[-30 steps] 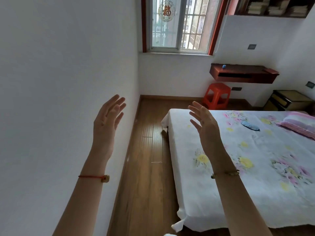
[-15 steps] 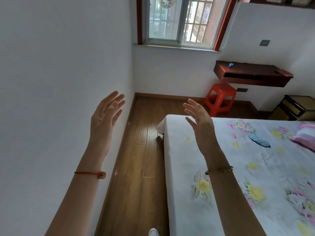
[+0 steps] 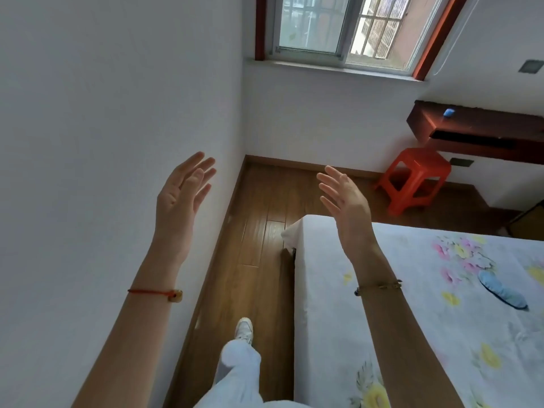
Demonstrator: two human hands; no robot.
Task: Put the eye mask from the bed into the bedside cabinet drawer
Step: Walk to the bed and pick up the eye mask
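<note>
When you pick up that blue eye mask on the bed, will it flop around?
Probably yes. The eye mask lies flat and thin on the flowered sheet, so it looks like soft cloth that would droop from the fingers. It seems light for its size, since the sheet hardly dips under it. It shouldn't roll or break.

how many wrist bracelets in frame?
2. A red string bracelet on the left wrist, near the wall; a thin beaded bracelet on the right wrist, over the bed. None seem hidden.
</note>
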